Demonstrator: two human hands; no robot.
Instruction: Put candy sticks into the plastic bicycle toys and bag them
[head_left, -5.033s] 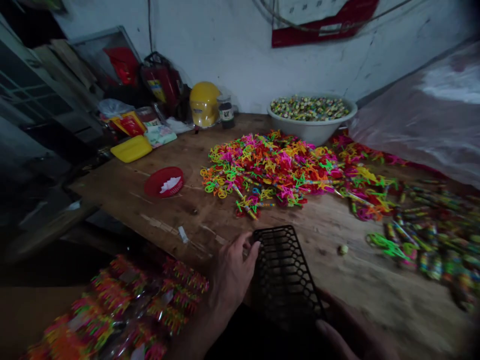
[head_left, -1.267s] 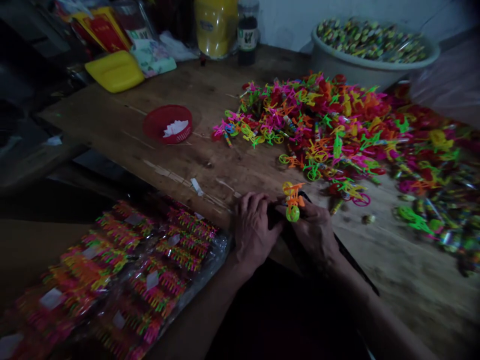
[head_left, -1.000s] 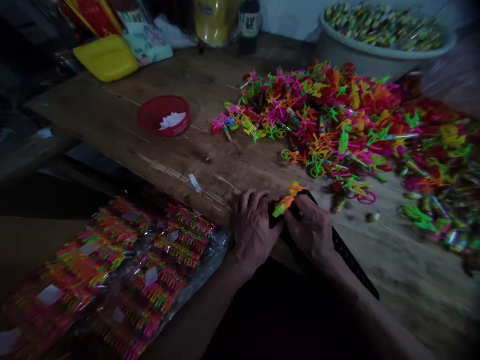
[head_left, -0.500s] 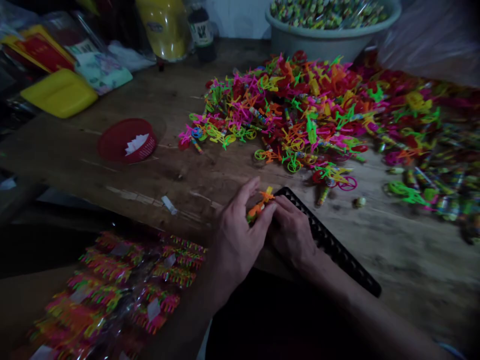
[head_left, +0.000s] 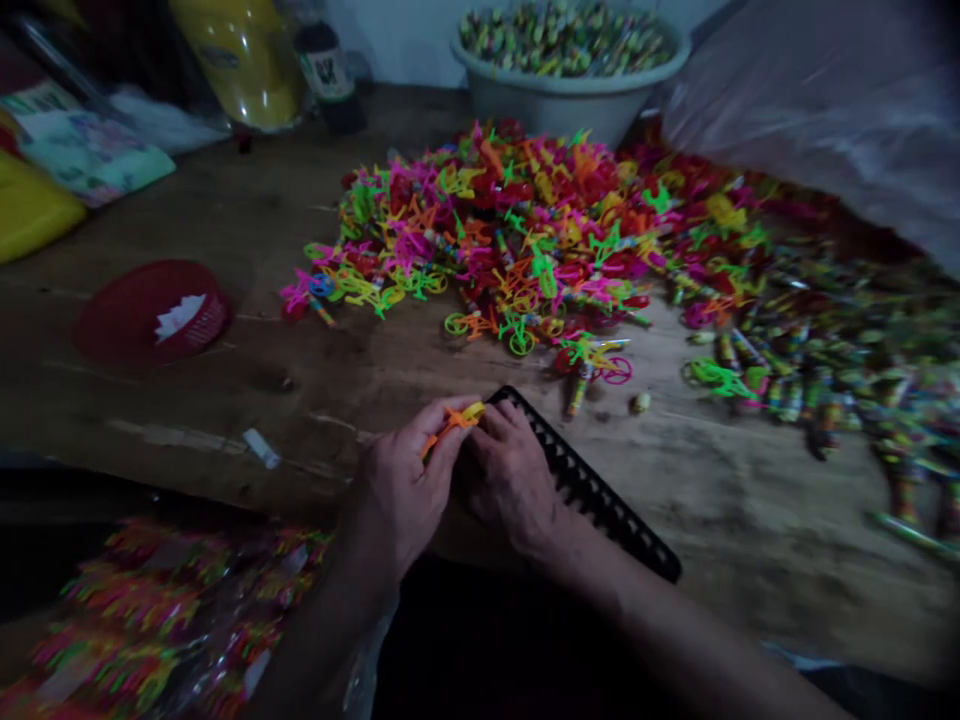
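Between the thumb and fingers of my left hand (head_left: 405,480) is a small orange and yellow plastic toy (head_left: 456,420). My right hand (head_left: 517,475) is closed beside it, fingertips close to the toy, over the upper end of a black tray with rows of holes (head_left: 600,495); what its fingers grip is hidden. The tray lies slanting on the wooden table (head_left: 315,370). Beyond the hands spreads a large pile of bright plastic toys (head_left: 517,230), some with patterned tubes.
A grey tub (head_left: 570,90) of small wrapped pieces stands at the back. At left is a red basket (head_left: 150,315) with white slips. Bagged colourful toys (head_left: 135,610) lie lower left. Wrapped tubes (head_left: 802,350) are strewn at right, below plastic sheeting (head_left: 810,110).
The view has turned right, so the table items sit further left. My left hand still holds the orange toy, whose yellow part now shows more clearly. My right hand remains close beside it.
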